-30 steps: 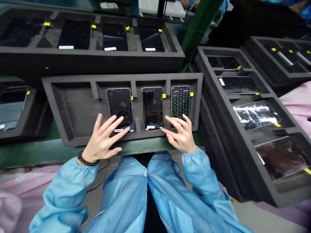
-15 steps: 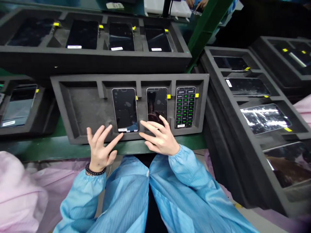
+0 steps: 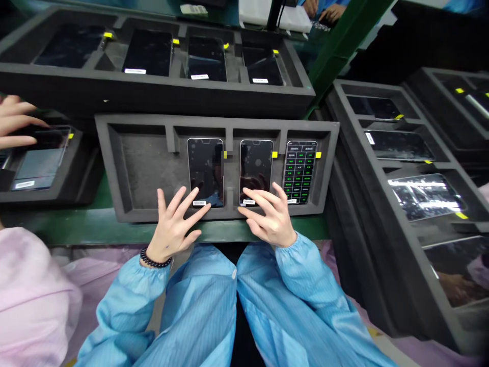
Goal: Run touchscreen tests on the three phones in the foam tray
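A black foam tray (image 3: 139, 216) lies before me, with three smartphones in its compartments and the leftmost compartment bare. My left hand (image 3: 173, 224) is spread over the tray's front edge, fingertips at the lower end of a dark-screened smartphone (image 3: 204, 168). Fingers apart, my right hand (image 3: 271, 216) hovers over or touches the lower part of a second dark smartphone (image 3: 255, 163); contact is unclear. The right-hand smartphone (image 3: 301, 168) is lit with a grid of green text, its lower edge partly behind my fingers. Neither hand grips anything.
Behind stands another foam tray (image 3: 153, 92) of dark phones with yellow tabs. Stacked trays (image 3: 359, 168) with phones rise at the right. A co-worker's hand (image 3: 17, 122) is over a phone (image 3: 42, 158) at the left. A green post (image 3: 344, 51) stands behind.
The view has shifted, so the trays appear farther right. My left hand has moved over the lower end of the left dark phone. A co-worker's hand has come into view at the left.
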`<state>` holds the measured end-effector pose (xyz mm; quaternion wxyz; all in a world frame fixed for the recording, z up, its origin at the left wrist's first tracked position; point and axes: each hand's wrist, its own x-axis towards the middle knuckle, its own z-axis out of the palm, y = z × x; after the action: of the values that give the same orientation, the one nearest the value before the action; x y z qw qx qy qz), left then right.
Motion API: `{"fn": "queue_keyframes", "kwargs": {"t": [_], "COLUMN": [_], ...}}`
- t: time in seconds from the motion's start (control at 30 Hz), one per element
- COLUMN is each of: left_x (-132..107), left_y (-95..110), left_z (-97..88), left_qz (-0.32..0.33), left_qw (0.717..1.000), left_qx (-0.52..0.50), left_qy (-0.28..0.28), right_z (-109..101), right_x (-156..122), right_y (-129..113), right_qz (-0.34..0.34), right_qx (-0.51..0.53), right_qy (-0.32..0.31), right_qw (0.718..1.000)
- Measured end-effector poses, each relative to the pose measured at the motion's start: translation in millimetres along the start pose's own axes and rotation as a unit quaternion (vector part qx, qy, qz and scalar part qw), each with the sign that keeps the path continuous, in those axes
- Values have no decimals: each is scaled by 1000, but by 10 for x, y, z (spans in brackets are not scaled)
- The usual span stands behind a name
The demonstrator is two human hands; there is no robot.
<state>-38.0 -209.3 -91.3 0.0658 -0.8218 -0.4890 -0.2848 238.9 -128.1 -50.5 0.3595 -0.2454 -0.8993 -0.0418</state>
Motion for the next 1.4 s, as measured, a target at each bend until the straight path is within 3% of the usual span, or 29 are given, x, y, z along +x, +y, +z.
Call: {"fn": "queue_keyframes", "kwargs": {"t": [0.27, 0.5, 0.67, 0.93, 1.1, 1.23, 1.4], "left_x": [-39, -218, -210, 15, 406, 827, 1142], "left_y": [-7, 9, 46, 38, 9, -84, -211], "left_z": [17, 61, 80, 77, 24, -7, 30], "left_qz": [-40, -156, -174, -188, -184, -127, -102], "left_qw": [998, 970, 951, 963, 965, 981, 988], "left_qx": [16, 101, 98, 41, 41, 56, 50], "left_qy": [54, 157, 236, 191, 183, 135, 103], "right_z": [-20, 13, 21, -7, 8, 90, 133], "right_x": [-205, -310, -293, -234, 221, 597, 694], "right_y": [119, 180, 182, 186, 320, 417, 461], "right_qz": [23, 79, 116, 125, 155, 136, 133], "right_qx": [-37, -15, -21, -19, -85, -113, -125], "right_qy": [-47, 34, 66, 121, 61, 3, 8], "right_qw": [998, 996, 991, 985, 982, 984, 983]}}
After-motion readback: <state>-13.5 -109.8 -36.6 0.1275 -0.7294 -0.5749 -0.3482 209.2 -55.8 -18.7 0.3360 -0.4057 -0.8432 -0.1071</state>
